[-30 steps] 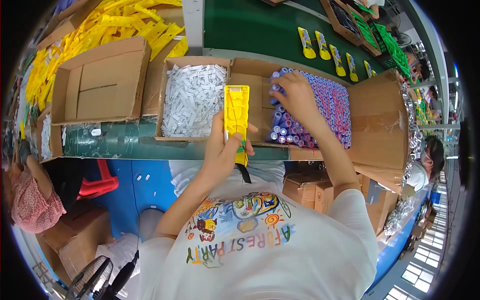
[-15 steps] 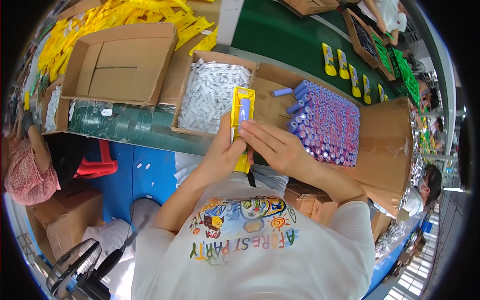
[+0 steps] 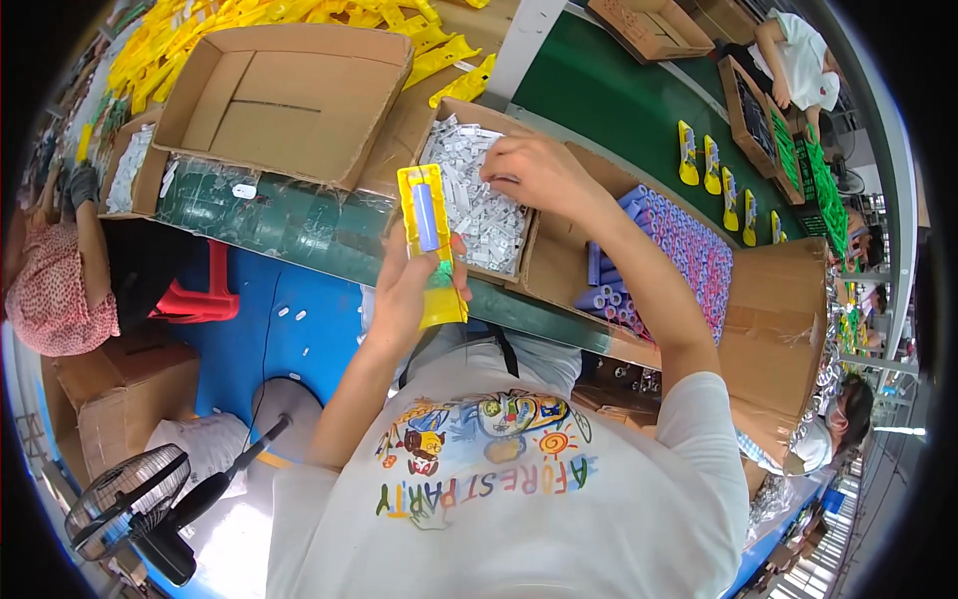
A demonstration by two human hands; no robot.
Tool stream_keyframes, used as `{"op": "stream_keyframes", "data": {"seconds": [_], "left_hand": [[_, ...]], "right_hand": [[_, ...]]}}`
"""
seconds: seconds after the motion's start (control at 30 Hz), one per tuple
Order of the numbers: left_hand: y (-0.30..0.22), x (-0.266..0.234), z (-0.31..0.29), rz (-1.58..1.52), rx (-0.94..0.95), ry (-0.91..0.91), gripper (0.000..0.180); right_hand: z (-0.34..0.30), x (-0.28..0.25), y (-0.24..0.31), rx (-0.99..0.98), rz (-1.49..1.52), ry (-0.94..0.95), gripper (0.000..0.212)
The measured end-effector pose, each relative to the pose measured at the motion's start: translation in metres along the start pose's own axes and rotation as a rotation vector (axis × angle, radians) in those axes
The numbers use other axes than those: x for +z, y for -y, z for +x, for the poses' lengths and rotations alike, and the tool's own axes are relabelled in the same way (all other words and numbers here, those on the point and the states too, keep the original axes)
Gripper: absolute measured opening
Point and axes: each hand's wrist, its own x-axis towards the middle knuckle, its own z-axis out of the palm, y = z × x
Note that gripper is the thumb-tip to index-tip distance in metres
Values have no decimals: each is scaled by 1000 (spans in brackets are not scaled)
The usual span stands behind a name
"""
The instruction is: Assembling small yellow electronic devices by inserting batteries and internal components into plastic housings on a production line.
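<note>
My left hand [image 3: 401,290] is closed around a long yellow plastic housing [image 3: 443,309], held tilted in front of the table edge. In the housing's open upper part lies a purple cylindrical battery cell [image 3: 426,217]; a bit of green shows lower down, by my thumb. My right hand [image 3: 539,175] is over a cardboard box of small white plastic pieces [image 3: 464,165], its fingers bent together among them. Whatever those fingers pinch is hidden. To the right, beneath my right forearm, a second box holds many purple battery cells [image 3: 689,255], mostly standing in rows.
A shallow cardboard box [image 3: 284,110] sits at the left, before a heap of yellow housings [image 3: 239,40]. Several yellow assembled units [image 3: 712,165] stand on the green belt [image 3: 589,75]. A fan [image 3: 130,499] and a red stool [image 3: 205,290] are lower left. Other people work nearby.
My right hand has left the housing and reached up into the box of white pieces. My left hand has moved left with the housing and battery cell. The whole view has shifted slightly.
</note>
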Motion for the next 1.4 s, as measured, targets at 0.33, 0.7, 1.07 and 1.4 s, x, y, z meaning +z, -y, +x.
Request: {"op": "stream_keyframes", "data": {"seconds": [0.33,0.7,1.07,1.4], "left_hand": [[10,1,-1,75,-38,63,40],[12,2,3,105,-67,66,46],[7,12,4,59,-160,131,40],[21,8,-1,459,54,246,42]], "right_hand": [[-18,-7,15,352,547,-162,14],[-25,2,4,499,953,-179,13],[-29,-22,34,494,1305,-263,16],[-38,-15,61,630,1613,-403,25]]}}
